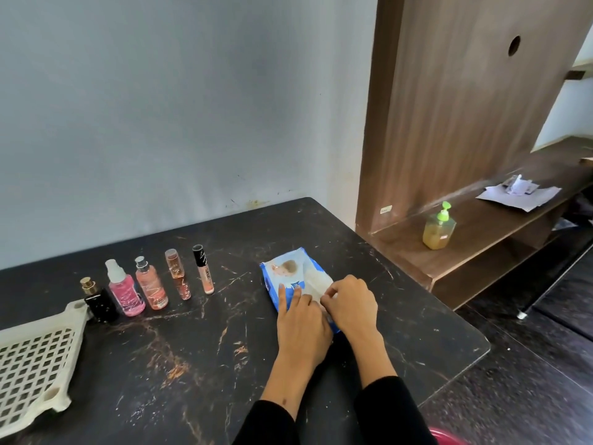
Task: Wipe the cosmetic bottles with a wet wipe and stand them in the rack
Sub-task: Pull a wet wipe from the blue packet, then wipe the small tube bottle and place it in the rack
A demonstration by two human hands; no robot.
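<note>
Your two hands meet over a blue wet-wipe pack (290,277) lying flat on the dark marbled table (199,348), right of centre. Your left hand (301,319) presses the pack down with straight fingers, the index finger stretched along its printed face. Your right hand (351,303), touching the left, curls its fingertips at the pack's opening and pinches a fold of white wipe (316,285) there. Both wrists emerge from black sleeves (388,409).

Well apart to the left, five cosmetic bottles stand upright in a row near the wall side of the table: a black bottle with a gold cap (98,300), a pink spray bottle (123,290), a peach spray bottle (150,285), a slim clear tube of amber liquid (178,274), and a slim tube with a black cap (203,269). The cream lattice rack (35,358) lies at the table's left edge, its corner just beside the black bottle.

On a wooden shelf (481,226) to the right stand a green-pump soap bottle (439,231) and some loose papers (519,194).
</note>
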